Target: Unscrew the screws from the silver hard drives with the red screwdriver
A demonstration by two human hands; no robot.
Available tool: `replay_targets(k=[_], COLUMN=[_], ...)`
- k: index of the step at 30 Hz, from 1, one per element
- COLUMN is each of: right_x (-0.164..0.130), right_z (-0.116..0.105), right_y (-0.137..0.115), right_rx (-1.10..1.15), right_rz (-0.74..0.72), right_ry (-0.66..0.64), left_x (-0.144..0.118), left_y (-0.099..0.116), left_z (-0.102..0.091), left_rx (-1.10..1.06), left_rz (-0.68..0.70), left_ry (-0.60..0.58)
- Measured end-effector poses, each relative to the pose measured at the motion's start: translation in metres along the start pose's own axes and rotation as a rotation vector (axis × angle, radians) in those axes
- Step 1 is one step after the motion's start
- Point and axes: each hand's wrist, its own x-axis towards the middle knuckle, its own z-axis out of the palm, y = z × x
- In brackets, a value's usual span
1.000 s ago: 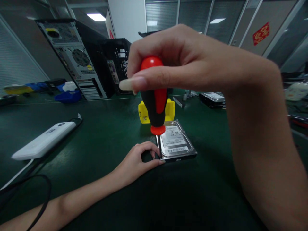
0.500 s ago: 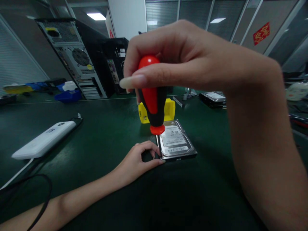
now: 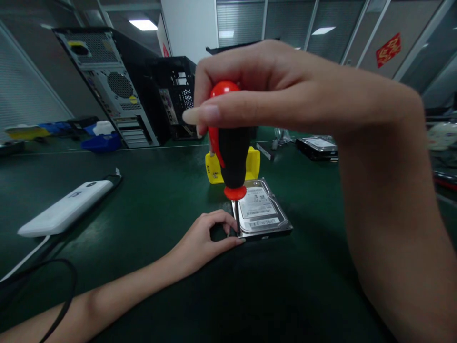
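Observation:
My right hand [image 3: 264,90] is closed round the red and black handle of a screwdriver [image 3: 233,157], which stands nearly upright. Its metal shaft runs down to the near left corner of a silver hard drive [image 3: 259,209] lying flat on the table, label side up. Whether a screw sits under the tip is hidden. My left hand [image 3: 210,233] pinches that same corner, thumb along the near edge and fingers on the left side. Just behind the drive is a small yellow bin [image 3: 253,164] with tiny pieces inside, partly covered by the screwdriver.
An opened computer case [image 3: 110,90] stands at the back left, a blue bin [image 3: 102,142] beside it. A white power strip [image 3: 67,207] with cables lies to the left. More hard drives [image 3: 317,147] are stacked at the back right. The green tabletop [image 3: 160,190] runs beneath everything.
My right hand has shifted slightly right and turned the screwdriver; more of the handle's black side now faces me. My left hand and the hard drive have stayed put.

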Motion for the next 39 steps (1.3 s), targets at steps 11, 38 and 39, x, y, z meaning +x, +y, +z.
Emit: replay_targets(k=[11,38,39], right_x=[0.0018,0.0011,0.0014], right_z=[0.0,-0.0017,-0.0015], right_y=[0.0003,0.0051,0.005], right_rx=[-0.189,-0.151,-0.154], right_rz=[0.019,-0.034,-0.037], right_ry=[0.078,0.029,0.032], left_x=[0.0021,0.0009,0.001], left_y=[0.0025,-0.0003,-0.0004], left_z=[0.0003,0.0019,0.0019], left_rx=[-0.019,-0.031,-0.026], left_rz=[0.022,0.054,0.052], left_ry=[0.001,0.012,0.015])
